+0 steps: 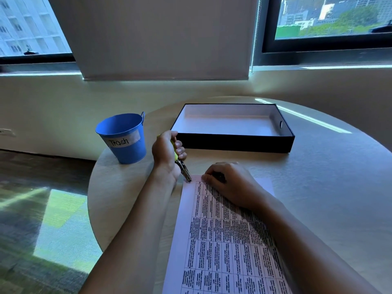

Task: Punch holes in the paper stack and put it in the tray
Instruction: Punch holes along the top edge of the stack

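Observation:
A printed paper stack (214, 240) with a table of text lies on the round table, running from the near edge toward the middle. My left hand (166, 154) is closed on a yellow-handled hole punch (182, 166), whose metal jaws sit at the paper's far left corner. My right hand (229, 183) rests flat on the far end of the paper, pressing it down. Behind them stands the tray (235, 143), a shallow black box with a white inside and nothing in it.
A blue bucket (124, 137) labelled "Trash" stands at the table's left edge, just left of my left hand. The round table (331, 187) ends close on the left, with floor below. A wall and windows lie behind.

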